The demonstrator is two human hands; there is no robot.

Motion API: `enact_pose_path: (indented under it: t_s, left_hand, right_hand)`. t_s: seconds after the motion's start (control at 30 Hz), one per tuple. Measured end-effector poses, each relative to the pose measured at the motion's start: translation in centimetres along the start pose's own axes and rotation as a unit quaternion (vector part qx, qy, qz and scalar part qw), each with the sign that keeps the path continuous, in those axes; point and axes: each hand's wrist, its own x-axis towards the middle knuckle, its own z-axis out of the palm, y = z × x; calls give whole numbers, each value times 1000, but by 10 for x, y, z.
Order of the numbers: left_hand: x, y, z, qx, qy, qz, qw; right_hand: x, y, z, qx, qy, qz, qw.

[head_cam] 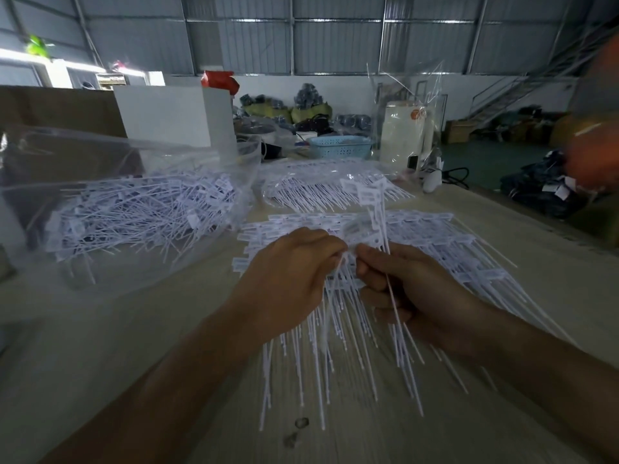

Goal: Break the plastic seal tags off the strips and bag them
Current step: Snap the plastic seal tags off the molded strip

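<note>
Working over the pile of strips (385, 249) in the middle of the tabletop (502, 413), I hold both hands close together above it. My left hand (291, 279) has its fingers curled in and pinches something white at the fingertips; motion blur prevents me from telling whether that is a single tag or the edge of a strip. My right hand (412, 289) is curled round a small bundle of seal tags (375, 209), whose flat heads stand up above my knuckles and whose thin tails hang down past my palm.

Progress, judged from the layout:
- Done: a large clear bag (134, 202) lies open on the tabletop to my left and already contains a deep heap of loose tags. A substantial share of the work is therefore complete.
- In hand: the bundle in my right hand is not yet bagged.
- Left: the pile under my hands is several layers thick, with the tags in joined rows. A second batch of strips (321, 185), apparently wrapped in clear film, lies just beyond it.

I estimate the task is roughly midway, with considerable separating left.
</note>
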Motion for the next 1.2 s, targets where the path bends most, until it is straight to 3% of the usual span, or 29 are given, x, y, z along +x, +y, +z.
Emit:
enact_pose_path:
  t_s: [0.17, 0.33, 0.53, 0.7, 0.97, 1.07, 1.2]
  left_hand:
    - [4, -11, -4, -197, -24, -80, 977]
    - [5, -14, -2, -245, 6, -82, 966]
    - [0, -16, -6, -46, 23, 14, 999]
    - [0, -10, -18, 196, -14, 109, 974]
    - [3, -9, -18, 274, -6, 151, 950]
    - [4, -15, -22, 270, -5, 146, 952]
    - [7, -25, -33, 251, 52, 113, 960]
  right_hand:
    - [-1, 0, -1, -103, 6, -49, 993]
    - [0, -2, 1, -59, -15, -30, 998]
    - [2, 2, -3, -47, -25, 13, 998]
    - [5, 3, -7, -125, -38, 14, 991]
    - [0, -10, -12, -135, -93, 86, 983]
    - [0, -13, -16, -102, -130, 117, 979]
    - [3, -18, -21, -28, -202, 122, 971]
